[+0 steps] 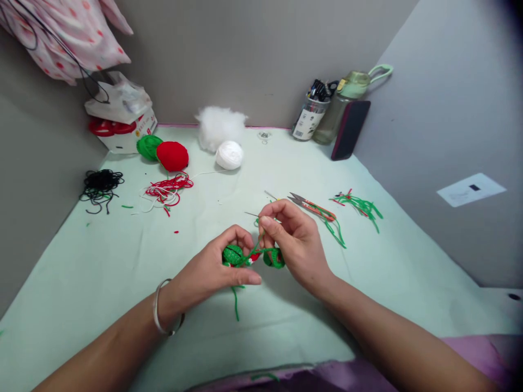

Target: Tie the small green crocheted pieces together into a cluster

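Note:
My left hand (208, 264) is closed around a small green crocheted piece (232, 254) with a dark line across it and red and white bits beside it. Its thumb lies stretched out below the piece. Between the thumb and fingertips of my right hand (300, 245) is a thin needle (251, 214), pointing left. Green yarn runs from the crocheted piece up toward these fingers. A second, curled green crocheted part (273, 258) hangs under my right fingers, joined by a green strand. One loose yarn tail (236, 305) dangles below my left hand.
Snips (312, 207) and cut green yarn ends (362, 208) lie right of my hands. Behind are a white yarn ball (229, 155), fluffy stuffing (220, 126) and a red yarn ball (172, 156). A phone (351, 130) leans against a bottle (332, 117). Black yarn (101, 186) lies left.

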A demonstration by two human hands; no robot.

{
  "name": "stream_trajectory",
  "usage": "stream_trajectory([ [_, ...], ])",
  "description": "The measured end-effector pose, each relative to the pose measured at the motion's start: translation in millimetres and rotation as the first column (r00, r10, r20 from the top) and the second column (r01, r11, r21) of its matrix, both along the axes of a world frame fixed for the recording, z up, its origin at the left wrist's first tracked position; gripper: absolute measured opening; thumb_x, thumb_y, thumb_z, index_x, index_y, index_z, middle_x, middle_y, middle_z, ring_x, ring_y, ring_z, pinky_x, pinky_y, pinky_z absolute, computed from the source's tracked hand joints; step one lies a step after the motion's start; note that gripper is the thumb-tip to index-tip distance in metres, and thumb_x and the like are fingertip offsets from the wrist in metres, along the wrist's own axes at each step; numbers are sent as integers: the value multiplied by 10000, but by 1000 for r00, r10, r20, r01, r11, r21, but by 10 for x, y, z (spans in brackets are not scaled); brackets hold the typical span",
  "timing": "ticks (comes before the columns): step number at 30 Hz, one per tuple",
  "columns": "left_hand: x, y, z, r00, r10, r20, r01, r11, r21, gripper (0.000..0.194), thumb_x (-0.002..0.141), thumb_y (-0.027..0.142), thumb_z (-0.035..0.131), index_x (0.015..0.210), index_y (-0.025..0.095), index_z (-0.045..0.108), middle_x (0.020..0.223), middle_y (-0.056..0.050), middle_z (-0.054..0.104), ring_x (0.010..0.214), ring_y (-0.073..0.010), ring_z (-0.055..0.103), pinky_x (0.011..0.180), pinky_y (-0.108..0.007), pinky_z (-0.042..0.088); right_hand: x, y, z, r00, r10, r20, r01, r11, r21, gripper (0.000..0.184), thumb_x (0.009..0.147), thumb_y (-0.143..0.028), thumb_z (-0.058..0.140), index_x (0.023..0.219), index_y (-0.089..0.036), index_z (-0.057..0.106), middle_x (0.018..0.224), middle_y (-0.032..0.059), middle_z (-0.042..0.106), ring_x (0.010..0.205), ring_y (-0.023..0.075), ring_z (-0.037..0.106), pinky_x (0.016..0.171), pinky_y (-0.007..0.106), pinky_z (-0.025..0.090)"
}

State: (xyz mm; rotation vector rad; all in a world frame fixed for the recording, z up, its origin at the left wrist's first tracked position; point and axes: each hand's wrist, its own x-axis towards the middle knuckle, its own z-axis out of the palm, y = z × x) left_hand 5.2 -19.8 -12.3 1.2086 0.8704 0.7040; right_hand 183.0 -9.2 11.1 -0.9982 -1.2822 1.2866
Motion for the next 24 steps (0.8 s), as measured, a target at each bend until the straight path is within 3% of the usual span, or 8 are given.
stream_trajectory([
  [3, 8, -28, 21, 984, 128, -125, -108, 983, 151, 268, 742, 247, 823, 925, 239, 628, 917, 13, 624, 821, -138, 547, 754, -238, 435, 5, 45, -18, 999, 8, -47, -12, 996, -84, 208, 886, -348, 701, 875, -181, 577, 687, -51, 575, 482, 59, 549, 401, 162, 428],
  [6, 9, -59, 43, 972, 207, -107, -185, 965, 184, 189, 794, 246, 780, 958, 250, 686, 958, -6, 655, 876, -152, 584, 788, -245, 461, 14, 73, -41, 996, 1, -93, -14, 990, -138, 243, 862, -374, 727, 878, -184, 576, 707, -51, 586, 462, 52, 531, 368, 151, 406],
  [11, -46, -52, 83, 967, 244, 75, -243, 970, -19, 225, 858, 359, 734, 1067, 277, 714, 865, 5, 662, 685, -105, 568, 637, -219, 448, 46, 104, -70, 992, -3, -126, -18, 986, -164, 217, 867, -352, 733, 880, -184, 596, 703, -50, 591, 492, 47, 547, 410, 139, 440],
  [14, -81, -32, 91, 946, 266, 187, -245, 961, -125, 263, 820, 365, 776, 1057, 267, 716, 878, 0, 681, 749, -119, 621, 695, -225, 465, 51, 100, -68, 990, 20, -141, -44, 984, -170, 207, 872, -348, 731, 887, -188, 600, 690, -55, 592, 486, 53, 573, 421, 147, 453],
  [17, -85, -24, 71, 947, 285, 146, -270, 956, -118, 321, 749, 308, 848, 1030, 270, 699, 946, 11, 696, 817, -130, 653, 729, -224, 463, 40, 87, -52, 989, 27, -145, -52, 983, -176, 212, 872, -347, 731, 877, -184, 595, 677, -56, 599, 469, 55, 582, 432, 154, 461],
  [21, -52, -22, 40, 936, 341, 82, -336, 939, -70, 202, 846, 389, 761, 925, 230, 664, 687, 27, 629, 787, -138, 643, 693, -217, 433, 19, 71, -23, 992, 58, -114, -79, 979, -190, 209, 881, -361, 713, 883, -189, 593, 629, -56, 599, 454, 69, 578, 438, 168, 467],
  [24, -28, -12, 53, 920, 374, 115, -363, 926, -106, 214, 883, 420, 713, 886, 210, 670, 715, 19, 640, 787, -121, 626, 707, -201, 440, 10, 52, -15, 998, 47, -39, -52, 991, -121, 180, 875, -338, 712, 858, -184, 620, 673, -30, 620, 551, 85, 610, 505, 185, 516],
])
